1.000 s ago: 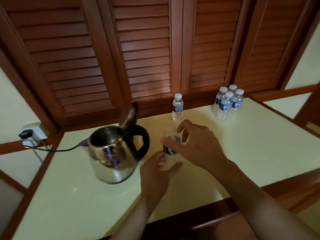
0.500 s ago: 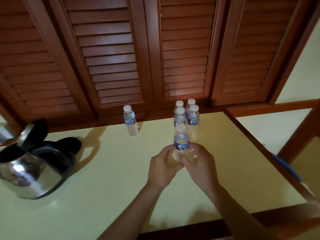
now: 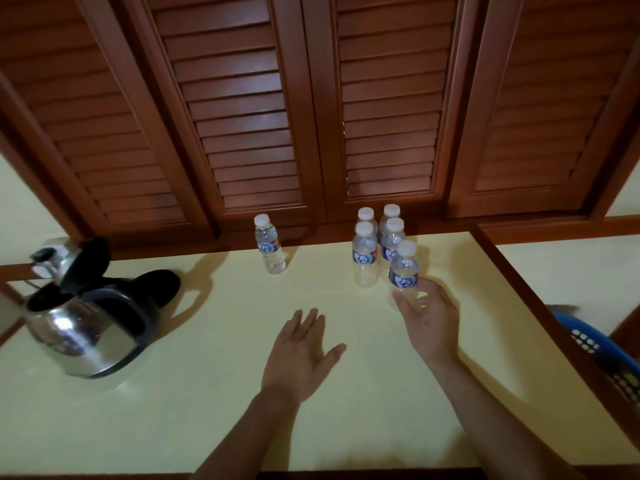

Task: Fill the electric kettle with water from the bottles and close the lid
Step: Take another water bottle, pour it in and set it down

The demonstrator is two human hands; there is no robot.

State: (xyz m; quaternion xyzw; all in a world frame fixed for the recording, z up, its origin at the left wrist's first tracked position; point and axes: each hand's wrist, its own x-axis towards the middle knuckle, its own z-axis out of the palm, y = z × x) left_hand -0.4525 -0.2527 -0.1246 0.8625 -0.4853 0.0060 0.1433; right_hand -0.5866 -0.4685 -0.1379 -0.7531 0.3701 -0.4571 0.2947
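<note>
Right hand [image 3: 431, 323], grip closed round a small clear capped plastic bottle [image 3: 404, 271] at 2 o'clock on the pale yellow table [image 3: 207, 393]; left hand [image 3: 299, 355] open, empty. Steel kettle [image 3: 81, 327], lid up, at 9 o'clock. Risk: the bottle may knock the clustered bottles [image 3: 377, 244] touching behind it.

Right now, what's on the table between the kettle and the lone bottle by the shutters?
Nothing solid. In the head view, only bare table and the kettle's shadow lie between the kettle and the lone bottle.
</note>
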